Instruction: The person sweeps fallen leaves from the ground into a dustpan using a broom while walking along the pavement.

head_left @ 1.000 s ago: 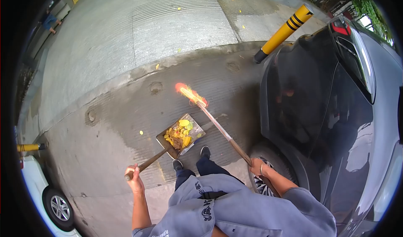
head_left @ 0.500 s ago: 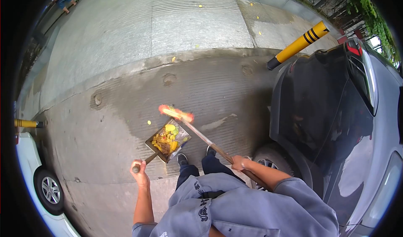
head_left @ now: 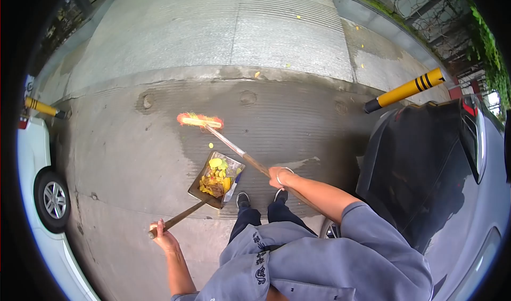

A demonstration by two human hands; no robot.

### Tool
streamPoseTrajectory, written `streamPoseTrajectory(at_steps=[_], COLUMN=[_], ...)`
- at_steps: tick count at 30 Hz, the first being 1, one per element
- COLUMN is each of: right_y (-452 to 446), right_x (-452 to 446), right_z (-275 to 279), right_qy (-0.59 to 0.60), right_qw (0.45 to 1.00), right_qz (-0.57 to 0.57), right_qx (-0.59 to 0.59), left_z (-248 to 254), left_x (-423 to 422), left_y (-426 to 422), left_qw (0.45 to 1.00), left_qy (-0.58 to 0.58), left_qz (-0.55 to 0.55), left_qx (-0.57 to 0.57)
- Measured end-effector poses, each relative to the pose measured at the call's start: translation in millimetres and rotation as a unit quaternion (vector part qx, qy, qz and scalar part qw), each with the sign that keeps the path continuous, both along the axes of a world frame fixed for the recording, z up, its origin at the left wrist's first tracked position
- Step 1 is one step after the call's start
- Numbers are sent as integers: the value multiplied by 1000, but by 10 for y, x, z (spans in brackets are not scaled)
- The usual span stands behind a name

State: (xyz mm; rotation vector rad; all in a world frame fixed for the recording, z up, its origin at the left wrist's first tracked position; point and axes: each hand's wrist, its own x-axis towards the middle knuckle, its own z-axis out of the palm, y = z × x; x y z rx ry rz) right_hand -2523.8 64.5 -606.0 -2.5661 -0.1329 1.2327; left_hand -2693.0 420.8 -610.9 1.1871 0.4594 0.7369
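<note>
My left hand (head_left: pixel 166 239) is closed around the end of a wooden handle (head_left: pixel 183 214) that leads to a metal dustpan (head_left: pixel 234 169). Yellow leaves and brown debris (head_left: pixel 214 181) lie in the pan, which rests on or close to the ground before my feet. My right hand (head_left: pixel 279 177) grips the long handle (head_left: pixel 255 164) of a broom. Its orange-red bristled head (head_left: pixel 200 121) is beyond the pan, apart from it. One small yellow leaf (head_left: pixel 211 145) lies on the ground between the broom head and the pan.
A dark car (head_left: pixel 415 168) stands close on the right and a white car (head_left: pixel 34 157) on the left. Yellow-and-black posts stand at the right (head_left: pixel 407 92) and left (head_left: pixel 41 107). Scattered leaves dot the pavement ahead, and a low kerb (head_left: pixel 223 73) crosses it.
The broom head has swung left, past the dustpan's far side, and my right arm now reaches further across. My left hand has moved slightly left and down. The view has shifted.
</note>
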Motion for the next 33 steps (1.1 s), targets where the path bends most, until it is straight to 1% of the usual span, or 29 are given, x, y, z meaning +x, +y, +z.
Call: streamPoseTrajectory(at_steps=[2,3,4,6,7,9,10,11,12,13,15,16,18,19,21,22,23,24,25,27,28,29,30,31,33], right_y=[321,360,375,491,624,129,-123,-445,-550,-525,-426,-421,-455,-416,-363,-463,-604,-771,-978,-1165,-1151,-1244,-1359,-1460,-1632], right_x=[174,207,238,224,69,-79,-143,-282,-379,-457,-482,-455,-304,-207,21,86,120,148,185,379,507,623,870,1106,1452], right_z=[92,-217,-762,-621,-285,-365,-280,-219,-13,217,382,225,-242,-305,-401,-313,-157,-54,-88,307,379,528,653,740,869], right_qy=[21,21,-39,-42,8,84,163,256,284,189,48,47,-129,-132,21,18,137,252,304,307,302,228,147,144,27], right_qw=[997,997,990,973,967,970,972,948,938,977,998,998,982,982,993,994,989,946,906,896,895,933,964,963,996], right_qz=[22,29,94,186,210,226,161,-52,-108,-37,37,34,131,128,74,66,-34,-131,-189,-194,-198,-172,-143,-147,-59], right_qx=[-66,-66,-96,-131,-143,-3,55,181,169,91,-2,0,-50,-48,-85,-81,37,156,226,258,263,219,170,173,57], left_z=[41,31,15,-85,-275,-262,-265,-261,-247,-241,-273,-229,-200,-181,-176,-148,-40,60,164,380,390,578,733,839,1005], left_x=[-19,-20,-6,49,-14,-6,-24,-28,-24,-33,-46,-13,137,229,446,561,673,763,890,1163,1336,1476,1718,1940,2306], left_y=[-18,-38,-49,-45,100,126,172,246,303,327,404,374,313,280,268,248,228,217,186,50,88,3,-116,-223,-406], left_qw=[999,998,997,996,996,996,995,997,998,997,999,999,999,999,999,998,998,998,998,998,998,998,997,996,997], left_qy=[13,13,27,34,23,32,32,22,12,15,11,14,16,20,19,26,22,24,25,17,7,8,5,5,-6], left_qz=[48,55,66,81,82,86,89,77,68,74,37,36,28,20,27,38,46,47,52,56,56,50,68,86,74], left_qx=[4,5,10,18,12,15,15,12,6,1,19,19,25,30,39,44,40,34,26,30,32,42,26,8,8])
